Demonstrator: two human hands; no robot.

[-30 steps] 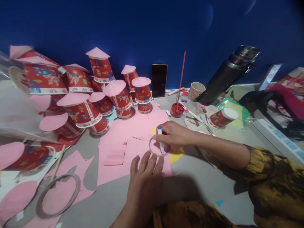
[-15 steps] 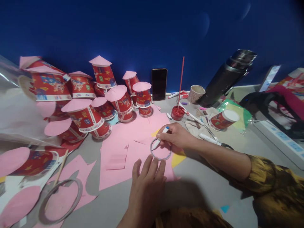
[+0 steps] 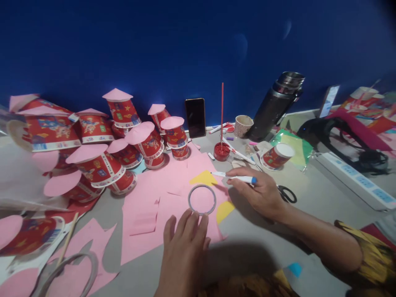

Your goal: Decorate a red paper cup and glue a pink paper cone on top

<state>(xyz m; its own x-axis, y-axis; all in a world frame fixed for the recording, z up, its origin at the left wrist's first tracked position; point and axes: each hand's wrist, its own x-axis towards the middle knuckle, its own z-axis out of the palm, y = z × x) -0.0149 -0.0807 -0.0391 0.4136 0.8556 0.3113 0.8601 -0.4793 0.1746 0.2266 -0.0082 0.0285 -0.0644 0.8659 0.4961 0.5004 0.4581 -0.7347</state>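
My right hand (image 3: 258, 189) pinches a white marker (image 3: 236, 177) with a blue end, held sideways, its dark tip pointing left above a yellow paper piece (image 3: 204, 178). A thin grey ring (image 3: 189, 201) lies flat on the large pink paper (image 3: 139, 202). My left hand (image 3: 187, 243) rests palm down, fingers slightly spread, with fingertips at the ring's lower edge. A folded pink piece (image 3: 142, 224) lies left of the ring.
Red paper cups (image 3: 100, 170) with pink cone tops stand and lie at the left. Behind are a phone (image 3: 195, 117), a red pot (image 3: 222, 152) with a stick, and a black flask (image 3: 272, 107). Scissors (image 3: 287, 194) and a power strip (image 3: 355, 177) are at the right.
My right hand has moved right, away from the ring, and the marker has turned from steep to nearly level. My left hand remains at the ring. The camera view has shifted somewhat.
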